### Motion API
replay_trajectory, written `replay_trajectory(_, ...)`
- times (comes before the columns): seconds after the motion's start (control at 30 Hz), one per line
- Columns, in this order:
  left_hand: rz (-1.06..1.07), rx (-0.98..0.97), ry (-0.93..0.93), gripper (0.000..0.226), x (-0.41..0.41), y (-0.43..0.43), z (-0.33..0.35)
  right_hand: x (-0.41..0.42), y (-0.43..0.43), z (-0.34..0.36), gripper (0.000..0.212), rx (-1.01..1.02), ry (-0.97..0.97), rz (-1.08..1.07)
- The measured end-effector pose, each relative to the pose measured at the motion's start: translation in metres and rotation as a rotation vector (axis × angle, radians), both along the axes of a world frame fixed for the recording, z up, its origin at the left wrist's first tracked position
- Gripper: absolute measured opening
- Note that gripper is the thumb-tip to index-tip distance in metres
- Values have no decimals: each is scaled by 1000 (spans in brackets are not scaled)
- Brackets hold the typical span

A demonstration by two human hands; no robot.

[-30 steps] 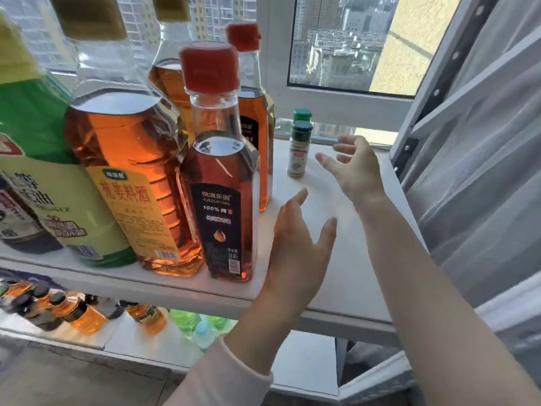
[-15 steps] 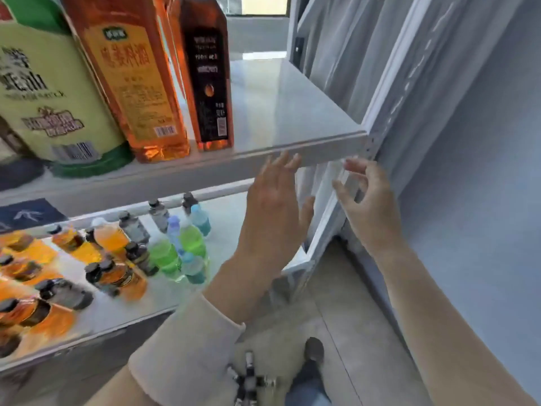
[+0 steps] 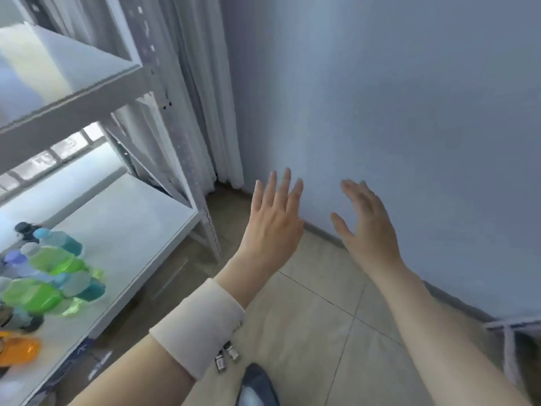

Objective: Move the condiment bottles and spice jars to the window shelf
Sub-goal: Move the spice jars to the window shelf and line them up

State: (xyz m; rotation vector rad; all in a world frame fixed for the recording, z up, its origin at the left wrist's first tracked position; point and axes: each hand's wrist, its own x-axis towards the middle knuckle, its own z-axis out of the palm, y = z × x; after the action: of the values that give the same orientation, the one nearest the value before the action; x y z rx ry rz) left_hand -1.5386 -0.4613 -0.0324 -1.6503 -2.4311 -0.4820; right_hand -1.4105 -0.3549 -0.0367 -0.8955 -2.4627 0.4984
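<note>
Both drifted off shelf (image 3: 73, 111), left hand (image 3: 270, 230), right hand (image 3: 370, 230)

A single head-worn view looks forward and steeply down from above the arms, through a wide lens. It faces a room corner: the wall (image 3: 409, 98) fills the upper right, and the floor (image 3: 322, 317) takes the lower middle. The rack (image 3: 175, 142) runs down the left side, its bottles (image 3: 49, 265) at the lower left edge. The left grip (image 3: 272, 227) and right grip (image 3: 369, 230) sit close to the lens at mid-frame. A shoe (image 3: 257, 388) shows at the bottom edge, right below the camera.
</note>
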Motion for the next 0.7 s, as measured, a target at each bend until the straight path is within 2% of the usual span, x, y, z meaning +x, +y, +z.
replay_trajectory(0.2, -307, -92, 52, 70, 155, 33, -16, 184, -15, -31, 57, 65, -78, -288)
replay_trajectory(0.4, -619, -246, 31, 67, 351, 10, -26, 384, -82, -45, 54, 90, -158, -533)
replay_trajectory(0.6, -834, -226, 15, 66, 522, -13, -13, 562, -149, -36, 64, 82, -218, -790)
replay_trajectory(0.7, -963, -208, 47, 65, 590, -15, -6, 625, -166, -34, 59, 74, -216, -920)
